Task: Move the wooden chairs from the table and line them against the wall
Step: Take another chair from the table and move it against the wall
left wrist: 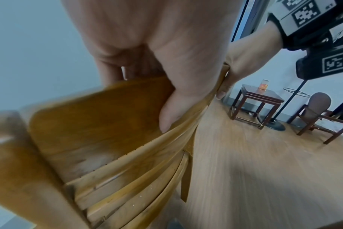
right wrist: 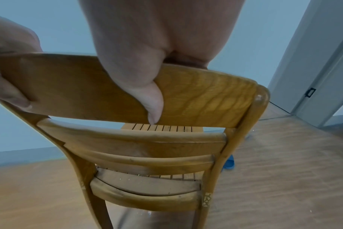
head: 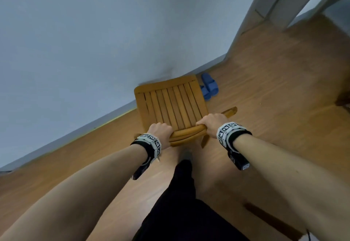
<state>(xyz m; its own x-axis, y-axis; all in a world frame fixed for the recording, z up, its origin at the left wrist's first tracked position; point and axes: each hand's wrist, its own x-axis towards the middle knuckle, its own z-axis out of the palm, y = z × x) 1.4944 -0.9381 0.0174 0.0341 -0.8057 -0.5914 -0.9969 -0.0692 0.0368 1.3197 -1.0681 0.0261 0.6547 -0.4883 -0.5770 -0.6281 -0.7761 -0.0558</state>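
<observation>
A wooden chair (head: 170, 104) with a slatted seat stands in front of me, its seat front close to the pale wall (head: 94, 32). My left hand (head: 161, 129) grips the left end of the chair's top back rail, and my right hand (head: 212, 123) grips the right end. In the left wrist view my left hand (left wrist: 166, 77) has its thumb down the back of the rail (left wrist: 100, 111). The right wrist view has my right hand (right wrist: 143, 74) wrapped over the rail (right wrist: 196, 96), thumb behind it; the chair's lower back slats (right wrist: 147, 155) show below.
A pair of blue slippers (head: 208, 85) lies by the skirting right of the chair. A door frame (head: 274, 4) stands at the upper right. Behind me are a dark side table (left wrist: 258, 100) holding a glass, a lamp stand base (left wrist: 276, 126) and another chair (left wrist: 319, 114).
</observation>
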